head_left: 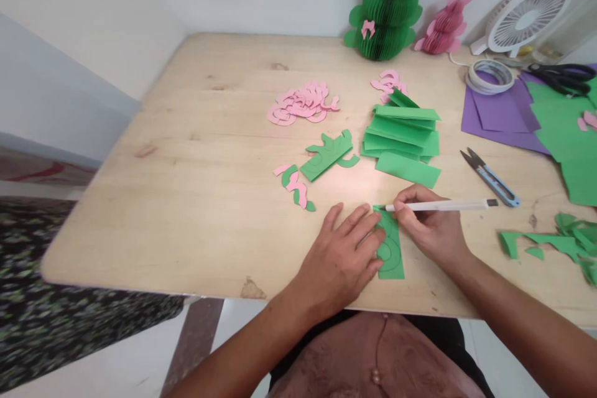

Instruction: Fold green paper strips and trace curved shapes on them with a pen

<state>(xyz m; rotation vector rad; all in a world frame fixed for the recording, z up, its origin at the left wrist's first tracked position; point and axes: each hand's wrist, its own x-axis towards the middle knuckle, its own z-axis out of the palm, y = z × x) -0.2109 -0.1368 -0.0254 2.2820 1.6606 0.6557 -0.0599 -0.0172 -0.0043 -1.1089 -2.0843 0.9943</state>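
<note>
Near the table's front edge lies a green paper strip (390, 261) with curved pencil-like outlines drawn on it. My left hand (342, 255) rests flat with its fingers spread, the fingertips on the strip's left side. My right hand (431, 224) holds a white pen (448, 205), its tip touching the top end of the strip. Folded green paper strips (405, 134) are stacked just beyond. To their left lie a green strip with outlines (326, 158) and a few pink and green cutouts (296, 186).
Pink cutouts (303, 102) lie mid-table. Behind stand a green paper figure (389, 12), a pink one (445, 28) and a white fan (527, 15). At right are tape rolls (489, 78), black scissors (559, 78), blue snips (492, 179), purple paper (506, 109) and green scraps (559, 241).
</note>
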